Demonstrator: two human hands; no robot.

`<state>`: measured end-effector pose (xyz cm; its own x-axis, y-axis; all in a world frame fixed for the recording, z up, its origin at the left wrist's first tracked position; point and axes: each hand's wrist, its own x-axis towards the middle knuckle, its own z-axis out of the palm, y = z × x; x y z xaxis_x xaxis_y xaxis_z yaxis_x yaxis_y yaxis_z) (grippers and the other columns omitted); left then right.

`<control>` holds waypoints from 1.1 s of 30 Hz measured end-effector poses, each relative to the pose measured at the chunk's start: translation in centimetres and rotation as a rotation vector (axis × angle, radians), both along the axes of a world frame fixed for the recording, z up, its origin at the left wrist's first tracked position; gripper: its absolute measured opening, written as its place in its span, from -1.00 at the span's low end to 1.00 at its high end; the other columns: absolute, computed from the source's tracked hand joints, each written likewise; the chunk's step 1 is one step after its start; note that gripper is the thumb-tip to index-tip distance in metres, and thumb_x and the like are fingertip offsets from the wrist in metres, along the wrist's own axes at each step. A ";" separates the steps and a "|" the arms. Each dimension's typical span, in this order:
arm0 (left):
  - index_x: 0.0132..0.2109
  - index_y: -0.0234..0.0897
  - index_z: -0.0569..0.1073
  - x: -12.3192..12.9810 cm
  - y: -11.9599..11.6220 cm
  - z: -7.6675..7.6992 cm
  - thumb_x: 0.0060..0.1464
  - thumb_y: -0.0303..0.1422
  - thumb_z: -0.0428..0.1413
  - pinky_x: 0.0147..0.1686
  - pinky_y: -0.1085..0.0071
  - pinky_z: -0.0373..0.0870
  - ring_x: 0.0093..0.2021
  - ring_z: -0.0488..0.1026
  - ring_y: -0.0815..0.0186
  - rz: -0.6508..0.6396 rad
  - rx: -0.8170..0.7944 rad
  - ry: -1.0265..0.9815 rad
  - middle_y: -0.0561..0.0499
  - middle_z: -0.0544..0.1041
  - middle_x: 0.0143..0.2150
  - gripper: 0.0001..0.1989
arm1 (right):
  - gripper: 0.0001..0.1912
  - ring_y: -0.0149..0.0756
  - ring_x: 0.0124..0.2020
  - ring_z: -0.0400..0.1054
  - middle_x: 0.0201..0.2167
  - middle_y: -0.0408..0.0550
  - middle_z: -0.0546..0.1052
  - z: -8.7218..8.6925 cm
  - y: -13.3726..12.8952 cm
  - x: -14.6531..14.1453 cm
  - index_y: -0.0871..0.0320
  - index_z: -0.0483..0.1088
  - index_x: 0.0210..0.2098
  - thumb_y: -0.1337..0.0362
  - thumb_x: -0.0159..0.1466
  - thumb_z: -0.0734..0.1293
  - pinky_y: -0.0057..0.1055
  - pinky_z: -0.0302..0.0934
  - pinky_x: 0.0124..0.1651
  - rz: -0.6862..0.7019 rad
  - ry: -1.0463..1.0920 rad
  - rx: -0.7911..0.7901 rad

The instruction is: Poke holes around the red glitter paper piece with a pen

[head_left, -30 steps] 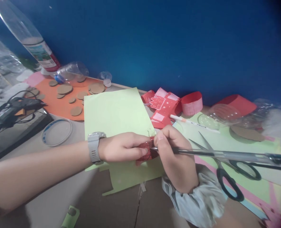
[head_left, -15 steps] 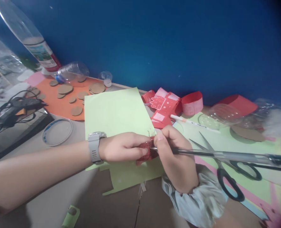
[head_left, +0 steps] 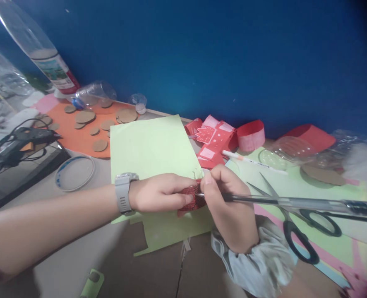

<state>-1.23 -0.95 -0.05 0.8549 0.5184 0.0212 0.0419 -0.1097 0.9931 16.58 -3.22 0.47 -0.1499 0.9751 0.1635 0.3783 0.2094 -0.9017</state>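
Note:
My left hand (head_left: pixel 164 192), with a grey watch (head_left: pixel 124 193) on the wrist, is closed on a small dark red piece with a mesh-like pattern (head_left: pixel 193 198). Its fingers partly cover the piece, so I cannot tell its kind. The piece lies over a light green sheet of paper (head_left: pixel 149 149). Pinched in my right hand (head_left: pixel 229 209) is a pen (head_left: pixel 264 200) with a clear barrel, its tip against or very near the patterned piece. A pale scrunched cuff (head_left: pixel 257 260) circles my right wrist.
Black-handled scissors (head_left: pixel 301 242) lie open at right on coloured sheets. Red paper strips (head_left: pixel 214 142) and a white marker (head_left: pixel 248 160) sit behind my right hand. Cardboard discs (head_left: pixel 85 116) rest on orange paper (head_left: pixel 74 138). A tape ring (head_left: pixel 75 173) and a tall bottle (head_left: pixel 51 68) are left.

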 end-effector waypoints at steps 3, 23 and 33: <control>-0.32 -0.33 0.24 0.0 0.0 0.0 0.28 -0.45 -0.14 -0.31 0.51 0.32 -0.41 0.34 0.38 0.005 -0.001 0.008 0.01 0.35 -0.42 -0.82 | -0.74 -0.49 -0.60 0.05 -0.64 -0.28 0.15 -0.1 0.0 0.1 0.12 0.09 -0.56 0.38 0.26 0.16 -0.50 -0.01 -0.54 -0.002 -0.002 -0.004; -0.31 -0.33 0.25 -0.1 0.0 -0.1 0.27 -0.45 -0.12 -0.30 0.50 0.32 -0.42 0.36 0.38 0.014 -0.010 0.029 0.01 0.39 -0.42 -0.84 | -0.73 -0.47 -0.59 0.04 -0.63 -0.26 0.14 -0.1 0.1 0.0 0.12 0.08 -0.55 0.35 0.29 0.15 -0.47 -0.01 -0.51 0.018 0.003 -0.001; -0.28 -0.33 0.25 0.1 -0.1 0.0 0.31 -0.37 -0.17 -0.32 0.47 0.33 -0.42 0.34 0.36 0.001 0.001 0.009 0.01 0.36 -0.43 -0.80 | -0.71 -0.46 -0.60 0.02 -0.65 -0.25 0.14 0.1 0.1 0.0 0.12 0.10 -0.57 0.33 0.30 0.13 -0.48 -0.01 -0.55 0.002 0.091 -0.031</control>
<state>-1.17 -1.06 -0.02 0.8546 0.5191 0.0142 0.0508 -0.1106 0.9926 16.60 -3.14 0.60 -0.1377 0.9795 0.1467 0.2945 0.1819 -0.9382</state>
